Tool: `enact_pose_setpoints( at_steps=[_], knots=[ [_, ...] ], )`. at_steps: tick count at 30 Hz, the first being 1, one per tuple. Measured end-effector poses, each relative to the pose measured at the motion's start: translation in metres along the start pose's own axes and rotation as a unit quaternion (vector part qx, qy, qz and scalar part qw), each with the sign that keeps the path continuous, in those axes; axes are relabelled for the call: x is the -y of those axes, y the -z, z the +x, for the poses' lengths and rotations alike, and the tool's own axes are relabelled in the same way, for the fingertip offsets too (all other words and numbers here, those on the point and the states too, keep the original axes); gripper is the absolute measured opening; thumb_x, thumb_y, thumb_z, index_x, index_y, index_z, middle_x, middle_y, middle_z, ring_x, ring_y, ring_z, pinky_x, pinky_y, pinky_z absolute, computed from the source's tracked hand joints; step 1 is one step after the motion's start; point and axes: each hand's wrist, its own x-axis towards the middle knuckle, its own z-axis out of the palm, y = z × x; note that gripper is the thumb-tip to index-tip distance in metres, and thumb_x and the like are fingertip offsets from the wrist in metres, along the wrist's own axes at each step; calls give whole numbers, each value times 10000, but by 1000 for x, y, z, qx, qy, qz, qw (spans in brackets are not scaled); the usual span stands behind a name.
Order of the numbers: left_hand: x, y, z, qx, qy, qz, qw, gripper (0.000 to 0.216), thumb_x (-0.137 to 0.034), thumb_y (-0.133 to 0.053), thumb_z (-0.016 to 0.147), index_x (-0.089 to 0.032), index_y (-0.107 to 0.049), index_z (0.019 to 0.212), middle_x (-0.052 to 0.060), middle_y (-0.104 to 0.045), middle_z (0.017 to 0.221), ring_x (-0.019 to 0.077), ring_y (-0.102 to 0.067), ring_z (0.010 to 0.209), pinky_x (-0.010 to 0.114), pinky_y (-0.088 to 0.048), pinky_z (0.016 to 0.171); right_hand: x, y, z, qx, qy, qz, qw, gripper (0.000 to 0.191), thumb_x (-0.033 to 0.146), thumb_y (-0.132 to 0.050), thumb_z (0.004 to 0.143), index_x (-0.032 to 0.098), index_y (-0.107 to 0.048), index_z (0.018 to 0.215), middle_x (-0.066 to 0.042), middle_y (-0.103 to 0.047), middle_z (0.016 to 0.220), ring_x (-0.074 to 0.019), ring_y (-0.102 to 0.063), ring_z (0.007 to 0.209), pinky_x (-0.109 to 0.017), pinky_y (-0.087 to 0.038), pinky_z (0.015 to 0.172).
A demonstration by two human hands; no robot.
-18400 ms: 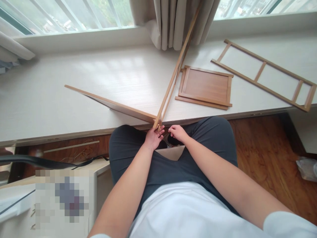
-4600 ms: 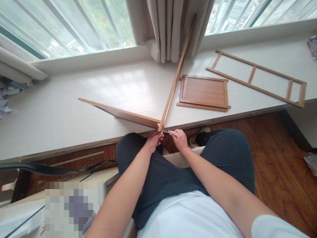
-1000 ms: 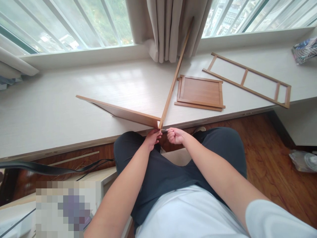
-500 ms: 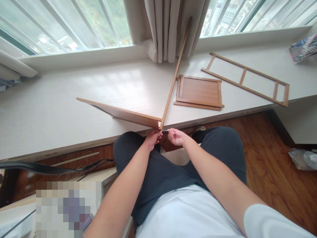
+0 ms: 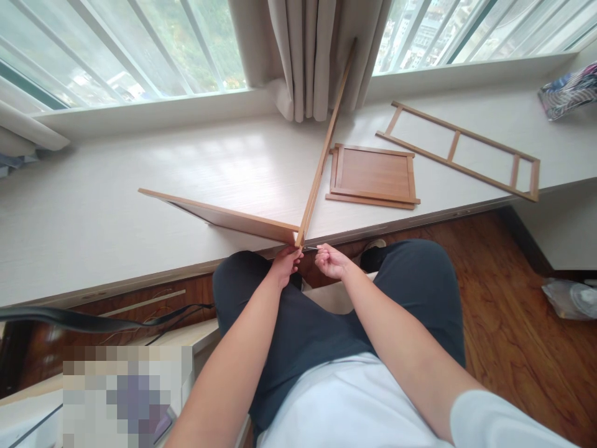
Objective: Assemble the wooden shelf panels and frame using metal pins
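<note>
Two wooden pieces meet in a corner at the front edge of the white ledge: a panel standing on edge running left, and a slim frame rising toward the curtain. My left hand grips the bottom of that corner joint, fingers closed on it. My right hand is just to the right, fingers pinched on a thin metal tool whose tip touches the joint.
A flat wooden panel stack and a ladder-like wooden frame lie on the ledge at right. A curtain hangs behind. A patterned bag sits far right; a plastic bag lies on the wood floor.
My right hand has kept working at the corner joint, loosening from a fist into a pinch on the thin tool. My left hand stays on the joint. The view drifted slightly.
</note>
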Motion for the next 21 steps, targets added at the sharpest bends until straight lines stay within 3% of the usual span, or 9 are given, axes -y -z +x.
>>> enact_pose_setpoints(
  at_steps=[3, 5, 8, 11, 15, 21],
  knots=[
    [-2, 2, 1, -24, -2, -18, 1000, 239, -319, -814, 729, -194, -690, 892, 21, -686, 829, 77, -522, 607, 188, -363, 534, 1, 12, -7, -15, 30, -31, 999, 408, 230, -556, 959, 223, -324, 623, 90, -332, 482, -63, -360, 428, -167, -465, 512],
    [-4, 3, 2, -29, 2, -26, 999, 237, -325, -798, 739, -202, -691, 912, 21, -686, 835, 85, -532, 617, 196, -371, 539, 0, 20, -10, -26, 48, -52, 997, 362, 258, -595, 942, 211, -406, 637, 68, -416, 506, -78, -428, 455, -211, -509, 544],
    [-5, 3, 2, -32, 10, -51, 998, 231, -338, -776, 747, -201, -689, 911, 33, -697, 874, 103, -560, 652, 210, -382, 544, -6, 26, -7, -63, 127, -180, 973, 289, 353, -655, 912, 180, -548, 707, 11, -563, 605, -114, -547, 535, -283, -564, 589],
    [-5, 2, 0, -37, 1, -67, 997, 256, -341, -798, 721, -194, -680, 895, 40, -704, 901, 108, -580, 679, 209, -378, 549, -14, 24, 1, -99, 203, -298, 928, 310, 425, -685, 882, 160, -619, 734, -14, -608, 646, -114, -575, 557, -249, -539, 541],
    [-3, 2, -5, -35, -4, -51, 998, 251, -319, -813, 720, -182, -664, 867, 25, -681, 843, 84, -552, 640, 193, -365, 546, -21, 19, 10, -104, 233, -329, 909, 289, 417, -732, 831, 156, -661, 729, -14, -641, 674, -92, -575, 567, -184, -478, 506],
    [-1, 6, -10, -40, -1, -40, 998, 293, -273, -821, 721, -214, -642, 945, 0, -675, 799, 85, -543, 625, 188, -355, 540, -30, 16, 11, -88, 261, -390, 879, 213, 371, -735, 787, 162, -697, 783, -17, -683, 716, -95, -590, 600, -182, -462, 527]
  ],
)
